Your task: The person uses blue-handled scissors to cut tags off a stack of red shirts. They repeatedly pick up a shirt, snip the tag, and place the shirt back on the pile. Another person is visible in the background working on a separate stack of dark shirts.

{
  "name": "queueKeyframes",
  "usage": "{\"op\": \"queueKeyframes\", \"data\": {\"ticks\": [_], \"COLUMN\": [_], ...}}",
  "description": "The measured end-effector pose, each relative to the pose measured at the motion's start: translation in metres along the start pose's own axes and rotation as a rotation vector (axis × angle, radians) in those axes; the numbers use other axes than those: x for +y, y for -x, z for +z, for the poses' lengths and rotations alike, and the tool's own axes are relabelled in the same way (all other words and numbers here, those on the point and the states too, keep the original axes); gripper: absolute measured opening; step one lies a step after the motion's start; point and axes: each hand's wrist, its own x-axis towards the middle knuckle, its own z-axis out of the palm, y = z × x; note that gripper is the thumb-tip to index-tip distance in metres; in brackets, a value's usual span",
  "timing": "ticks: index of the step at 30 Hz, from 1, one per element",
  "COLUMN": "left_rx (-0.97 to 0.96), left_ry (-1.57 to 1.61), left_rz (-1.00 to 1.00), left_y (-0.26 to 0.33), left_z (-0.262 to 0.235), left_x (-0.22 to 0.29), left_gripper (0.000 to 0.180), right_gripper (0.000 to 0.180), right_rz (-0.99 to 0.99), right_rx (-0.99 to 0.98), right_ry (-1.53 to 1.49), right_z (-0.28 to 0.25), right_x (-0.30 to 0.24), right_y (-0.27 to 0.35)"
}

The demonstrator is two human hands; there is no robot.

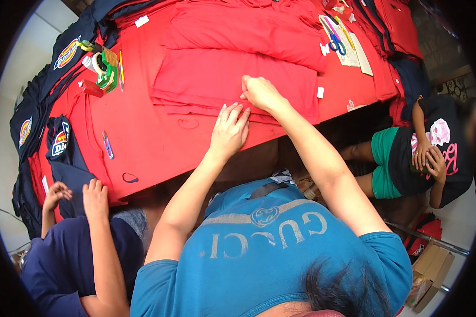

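Note:
In front of me a folded red garment point(195, 79) lies on the red-covered table, its layered edges toward me. My left hand point(229, 131) rests on its near edge, fingers stretched out and close together. Just right of it, my right hand point(261, 94) is closed over the cloth, its fingers curled. Whatever those fingers may hold is hidden. Beyond this garment sits a larger stack of folded red cloth point(243, 31).
Tape dispenser point(109, 71), red box point(91, 88) and small snips point(107, 145) lie at left. Blue scissors point(337, 45) rest on papers at right. Navy garments point(29, 113) line the left edge. One person point(74, 264) works at lower left; another point(426, 148) sits at right.

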Motion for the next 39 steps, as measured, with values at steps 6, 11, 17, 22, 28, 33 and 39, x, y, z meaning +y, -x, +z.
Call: {"op": "queueKeyframes", "data": {"ticks": [6,11,17,22,28,33,39], "left_rx": [-0.004,-0.056,-0.067,-0.274,-0.229,-0.129,0.174], "left_ry": [0.0,0.075,-0.045,-0.187,-0.113,-0.241,-0.521], "left_rz": [-0.005,-0.117,0.004,0.007,-0.08,-0.286,-0.766], "left_y": [0.001,-0.005,-0.031,-0.033,-0.029,-0.035,-0.012], "left_z": [0.001,-0.004,0.003,0.004,-0.013,-0.038,-0.069], "left_x": [-0.001,0.001,0.001,0.011,0.002,-0.094,-0.178], "left_gripper": [0.033,0.035,0.049,0.061,0.06,0.042,0.038], "right_gripper": [0.02,0.017,0.016,0.056,0.054,0.034,0.029], "right_rz": [0.102,-0.007,-0.149,-0.066,0.118,0.233,0.443], "right_rx": [0.015,0.448,0.692,0.464,0.538,0.707,0.703], "right_ry": [0.146,-0.418,-0.013,0.329,0.24,-0.155,-0.15], "right_z": [-0.014,0.006,-0.008,0.009,0.012,-0.005,-0.022], "right_x": [-0.004,0.037,0.042,0.067,0.08,0.105,0.108], "right_y": [0.012,0.038,0.103,0.162,0.191,0.187,0.159]}}
